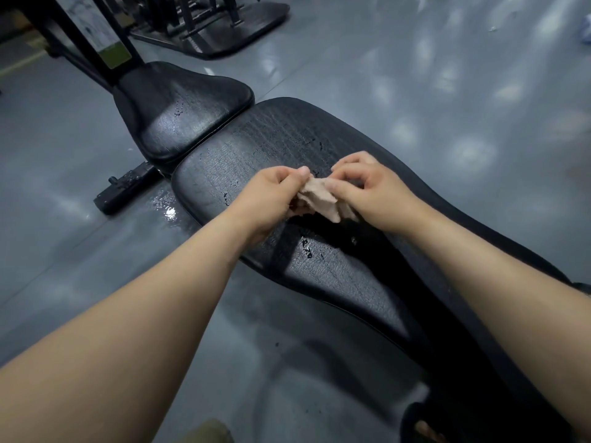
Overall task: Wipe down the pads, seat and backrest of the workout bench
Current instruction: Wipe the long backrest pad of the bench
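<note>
The black workout bench runs from upper left to lower right: its seat (179,113) lies at the upper left and the long backrest (278,135) beside it, both with wet spots and a worn surface. A small crumpled beige cloth (319,196) hangs just above the middle of the backrest. My left hand (271,196) pinches its left side between thumb and fingers, and my right hand (367,183) pinches its right side. The cloth's lower part hangs between the two hands.
Grey glossy floor (447,75) surrounds the bench, with a wet patch (166,209) left of the backrest. A black adjustment bar (124,187) sticks out below the seat. A black upright frame (105,49) and another machine's base (243,24) stand at the top.
</note>
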Demonstrator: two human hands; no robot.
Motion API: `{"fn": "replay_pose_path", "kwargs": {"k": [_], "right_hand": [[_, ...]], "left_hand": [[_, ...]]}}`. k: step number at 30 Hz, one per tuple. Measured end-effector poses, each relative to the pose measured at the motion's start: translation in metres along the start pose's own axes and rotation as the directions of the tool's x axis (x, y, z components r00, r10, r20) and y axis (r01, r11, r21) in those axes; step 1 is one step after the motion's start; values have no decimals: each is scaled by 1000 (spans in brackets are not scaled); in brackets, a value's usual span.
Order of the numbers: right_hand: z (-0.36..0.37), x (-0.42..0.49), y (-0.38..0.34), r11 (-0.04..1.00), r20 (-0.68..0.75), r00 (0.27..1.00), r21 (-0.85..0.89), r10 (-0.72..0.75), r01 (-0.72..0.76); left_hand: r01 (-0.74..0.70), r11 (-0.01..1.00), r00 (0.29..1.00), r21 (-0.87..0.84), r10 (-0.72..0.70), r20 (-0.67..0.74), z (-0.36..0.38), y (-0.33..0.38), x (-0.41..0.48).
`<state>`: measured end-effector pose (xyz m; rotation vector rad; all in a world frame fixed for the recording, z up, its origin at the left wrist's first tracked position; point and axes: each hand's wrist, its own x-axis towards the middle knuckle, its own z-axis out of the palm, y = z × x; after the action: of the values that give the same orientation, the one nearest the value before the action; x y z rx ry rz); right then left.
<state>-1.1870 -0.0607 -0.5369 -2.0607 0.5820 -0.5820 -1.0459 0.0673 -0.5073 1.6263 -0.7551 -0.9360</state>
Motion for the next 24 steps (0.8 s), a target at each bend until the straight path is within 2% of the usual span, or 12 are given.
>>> {"fn": "replay_pose_path", "kwargs": {"k": [1,3,6,8,11,12,14,15,17,19,22,24], "right_hand": [[-2,1,0,998,-11,999,53,31,-30],[-3,1,-2,960,-3,994,261,107,-102],[4,-1,-9,811,92,977,547,190,-209],[8,-1,-16,781,73,969,579,237,-235],[1,3,-17,760,-97,931,610,352,-224],[-2,4,-18,702,-92,902,663,422,-260],[-5,3,-18,549,44,856,749,516,-370],[-4,2,-18,517,111,836,740,537,-430],[2,1,-15,569,129,807,646,576,-509],[7,-1,-14,702,69,832,501,550,-505],[7,-6,-15,934,43,957,207,288,-290],[4,-10,-19,986,99,984,64,146,-153]], "left_hand": [[-16,1000,1000,8,15,23,-1,-1,-1],[-49,988,998,148,43,49,-7,-2,-1],[-88,951,995,296,69,73,-7,-2,0],[-70,975,997,210,60,56,-5,-2,1],[-4,999,996,49,0,86,-12,0,-4],[-10,999,994,37,6,108,-15,-1,-6],[-41,999,988,16,38,153,-19,2,-10],[-48,999,986,-9,49,157,-20,4,-11],[-75,996,985,-55,83,150,-18,9,-12],[-100,994,985,-53,107,133,-18,14,-14],[-102,995,991,-18,103,91,-17,19,-14],[-99,995,992,-18,100,78,-17,22,-16]]}}
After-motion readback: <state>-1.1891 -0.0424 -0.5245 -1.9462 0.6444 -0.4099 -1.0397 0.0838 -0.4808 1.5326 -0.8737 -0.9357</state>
